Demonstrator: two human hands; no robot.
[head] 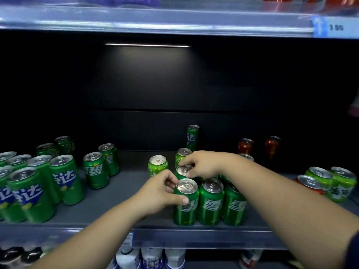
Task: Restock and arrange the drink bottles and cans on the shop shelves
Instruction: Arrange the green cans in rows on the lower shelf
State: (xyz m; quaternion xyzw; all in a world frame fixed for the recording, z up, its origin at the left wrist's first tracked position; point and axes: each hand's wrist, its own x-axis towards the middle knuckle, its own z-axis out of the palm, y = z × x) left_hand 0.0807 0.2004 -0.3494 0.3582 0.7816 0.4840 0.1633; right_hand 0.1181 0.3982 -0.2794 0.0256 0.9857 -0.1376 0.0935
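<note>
On the dark middle shelf (126, 183) stand several green soda cans. My left hand (159, 193) grips the front green can (186, 204) of a small cluster near the shelf's front edge, thumb across its side. My right hand (204, 164) pinches the top rim of the green can (183, 170) just behind it. Two more green cans (211, 202) stand to the right of the front one. Behind are a light-green can (157, 166) and a tall slim green can (192, 137).
A block of green cans (37, 189) fills the shelf's left end; two more (101, 167) stand mid-left. Red cans (245, 146) stand at the back right, mixed green and red cans (330, 183) far right. White bottles (151, 259) sit on the shelf below; a price rail (330, 27) runs above.
</note>
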